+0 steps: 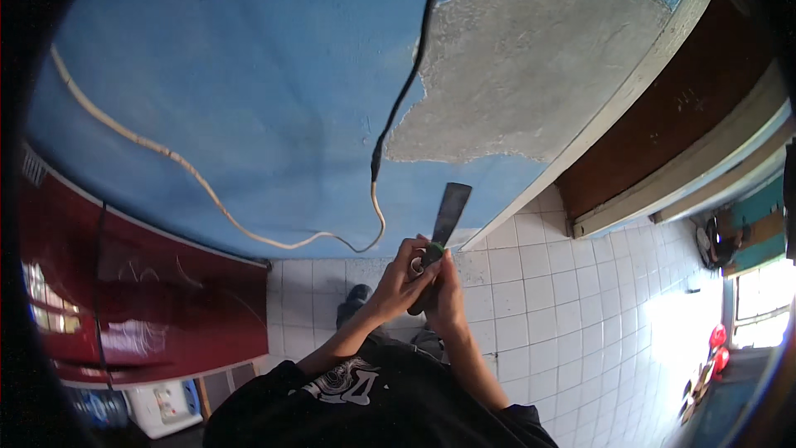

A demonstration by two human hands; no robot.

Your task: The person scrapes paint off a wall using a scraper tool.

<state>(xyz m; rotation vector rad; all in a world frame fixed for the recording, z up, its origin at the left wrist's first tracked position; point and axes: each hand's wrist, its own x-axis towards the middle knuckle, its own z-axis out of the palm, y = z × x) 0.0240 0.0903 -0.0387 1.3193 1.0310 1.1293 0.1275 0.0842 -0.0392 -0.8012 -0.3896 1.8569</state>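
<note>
A scraper with a flat dark metal blade (450, 211) is held in front of my body, blade pointing up toward the wall. My left hand (398, 282) is closed round it from the left, near a green band at the base of the blade. My right hand (448, 299) grips it from the other side, with the dark handle's end showing between the palms. Beyond the blade stands a blue wall (249, 75), apart from the tip. Paint is gone from a rough-edged grey patch (531, 66) on that wall.
A black cable (406, 87) joined to a whitish one (199, 178) hangs across the wall. A whitish frame (613, 108) edges a brown door (663, 116) at right. The red glossy surface (182, 299) lies left. Small crumbs lie on white floor tiles (531, 307) by the wall.
</note>
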